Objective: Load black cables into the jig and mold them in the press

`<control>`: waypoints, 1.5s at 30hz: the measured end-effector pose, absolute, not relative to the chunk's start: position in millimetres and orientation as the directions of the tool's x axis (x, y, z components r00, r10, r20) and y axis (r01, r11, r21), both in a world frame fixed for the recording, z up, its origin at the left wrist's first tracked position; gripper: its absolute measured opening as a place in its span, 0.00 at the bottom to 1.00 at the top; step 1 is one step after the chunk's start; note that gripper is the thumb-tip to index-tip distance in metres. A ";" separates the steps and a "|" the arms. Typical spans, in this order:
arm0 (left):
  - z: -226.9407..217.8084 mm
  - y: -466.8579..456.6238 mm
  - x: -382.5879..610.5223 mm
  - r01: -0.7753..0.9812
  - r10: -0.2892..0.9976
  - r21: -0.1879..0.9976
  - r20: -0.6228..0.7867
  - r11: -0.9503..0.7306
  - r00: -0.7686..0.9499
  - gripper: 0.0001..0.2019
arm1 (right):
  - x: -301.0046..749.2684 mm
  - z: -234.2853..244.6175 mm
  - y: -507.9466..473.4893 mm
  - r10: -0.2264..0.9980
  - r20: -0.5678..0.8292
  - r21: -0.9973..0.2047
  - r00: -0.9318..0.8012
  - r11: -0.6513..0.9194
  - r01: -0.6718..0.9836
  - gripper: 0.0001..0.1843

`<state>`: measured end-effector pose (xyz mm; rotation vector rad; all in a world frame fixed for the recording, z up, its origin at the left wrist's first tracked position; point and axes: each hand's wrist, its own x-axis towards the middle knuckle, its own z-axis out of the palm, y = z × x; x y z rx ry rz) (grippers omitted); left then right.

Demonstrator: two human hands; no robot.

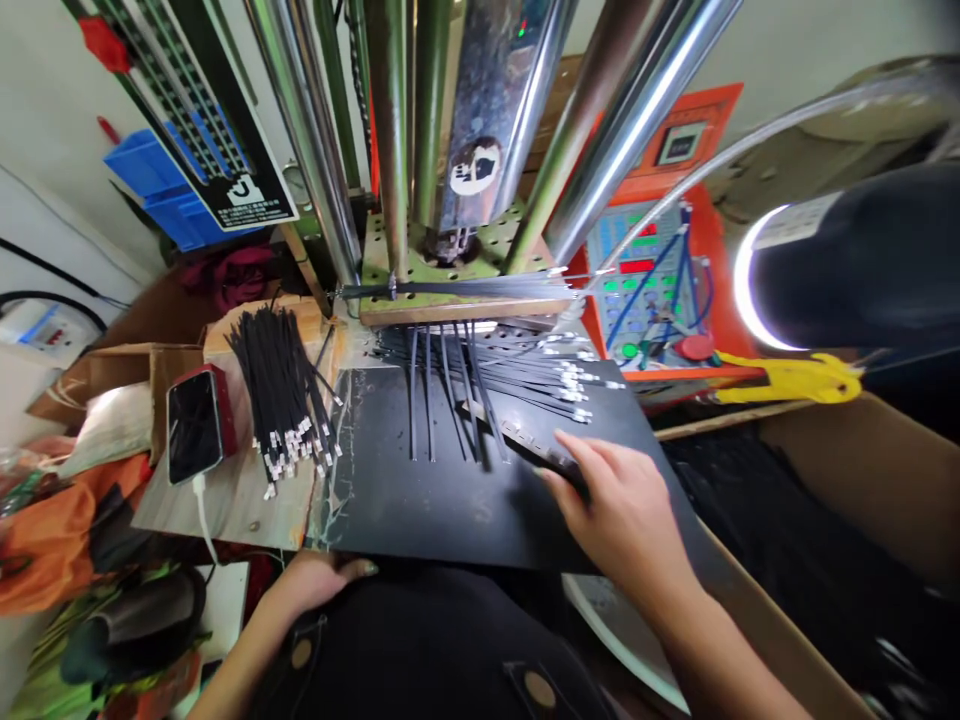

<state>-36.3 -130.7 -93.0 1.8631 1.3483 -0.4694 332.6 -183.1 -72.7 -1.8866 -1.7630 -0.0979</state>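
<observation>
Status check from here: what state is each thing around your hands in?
Right hand: fingers on a black slotted metal strip, lying on a matte black sheet.
Left hand: at the sheet's near edge.
Black white-tipped cables: loose pile on a wooden board.
Phone in red case: screen dark, white cable attached.
Orange control panel: green and red displays lit.

Right hand (622, 510) reaches forward with fingers (581, 450) curled; left hand (319, 585) rests lower.
</observation>
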 end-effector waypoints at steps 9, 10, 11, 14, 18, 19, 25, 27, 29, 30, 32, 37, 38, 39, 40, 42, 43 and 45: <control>-67.7 -166.9 -79.0 0.832 0.702 0.549 -0.563 -0.076 0.436 0.11 | 326.3 -100.0 -177.9 0.834 0.492 -0.325 -0.249 0.441 0.837 0.12; -54.9 -166.1 -80.8 0.795 0.729 0.601 -0.508 -0.082 0.458 0.10 | 319.1 -94.3 -175.9 0.825 0.484 -0.359 -0.291 0.491 0.793 0.12; -41.3 -162.0 -81.0 0.759 0.765 0.643 -0.435 -0.106 0.475 0.09 | 309.1 -86.4 -169.3 0.821 0.462 -0.400 -0.334 0.529 0.748 0.11; -5.6 -131.3 -73.8 0.780 0.895 0.588 -0.204 -0.213 0.397 0.08 | 262.0 -54.3 -123.8 0.849 0.236 -0.545 -0.473 0.518 0.659 0.13; 9.9 -80.9 -56.0 0.957 0.980 0.221 -0.022 -0.189 0.198 0.09 | 177.8 -24.5 -38.8 0.896 -0.203 -0.534 -0.395 0.237 0.812 0.17; 8.5 -73.4 -51.2 0.968 0.978 0.147 -0.015 -0.203 0.208 0.10 | 158.9 -23.1 -20.7 0.907 -0.241 -0.509 -0.345 0.185 0.840 0.19; -16.0 -67.7 -29.2 0.856 0.838 0.041 -0.187 -0.515 0.513 0.13 | 106.1 -38.2 31.0 0.901 -0.323 -0.474 -0.289 0.110 0.874 0.19; -23.6 -65.2 -28.7 0.852 0.830 0.045 -0.205 -0.522 0.519 0.13 | 108.4 -37.8 31.2 0.888 -0.335 -0.495 -0.314 0.118 0.861 0.15; -28.9 -60.2 -31.3 0.841 0.822 0.055 -0.190 -0.537 0.537 0.12 | 118.4 -31.7 26.3 0.886 -0.319 -0.532 -0.338 0.127 0.837 0.13; -30.5 -58.0 -32.9 0.826 0.812 0.075 -0.153 -0.559 0.563 0.12 | 126.4 -27.4 22.4 0.890 -0.298 -0.555 -0.346 0.134 0.821 0.12; -31.0 -57.6 -34.5 0.774 0.787 0.163 0.026 -0.611 0.616 0.11 | 148.1 -18.5 12.8 0.900 -0.251 -0.597 -0.355 0.144 0.789 0.10; -17.1 -90.9 -25.4 0.508 0.627 0.367 0.472 -0.779 0.620 0.12 | 215.2 -14.3 -18.3 0.926 -0.267 -0.587 -0.265 0.062 0.807 0.11; -13.7 -101.4 -24.0 0.475 0.614 0.389 0.457 -0.789 0.644 0.12 | 225.4 -17.0 -26.0 0.935 -0.272 -0.559 -0.226 0.038 0.828 0.10; -11.1 -111.8 -23.9 0.460 0.614 0.416 0.423 -0.785 0.666 0.12 | 233.0 -20.3 -34.1 0.941 -0.272 -0.531 -0.199 0.026 0.847 0.09; -9.6 -121.5 -25.3 0.459 0.626 0.442 0.387 -0.770 0.677 0.12 | 237.4 -23.8 -42.3 0.944 -0.270 -0.503 -0.189 0.029 0.864 0.09; -10.4 -137.9 -32.2 0.489 0.671 0.483 0.345 -0.726 0.656 0.10 | 236.6 -30.2 -57.1 0.943 -0.269 -0.436 -0.197 0.064 0.898 0.11; -11.9 -144.4 -37.7 0.521 0.704 0.493 0.332 -0.697 0.628 0.10 | 232.2 -32.5 -62.7 0.939 -0.277 -0.391 -0.203 0.083 0.917 0.13; -14.7 -155.3 -53.3 0.617 0.790 0.507 0.269 -0.602 0.550 0.13 | 220.2 -34.6 -69.7 0.929 -0.305 -0.313 -0.210 0.110 0.943 0.13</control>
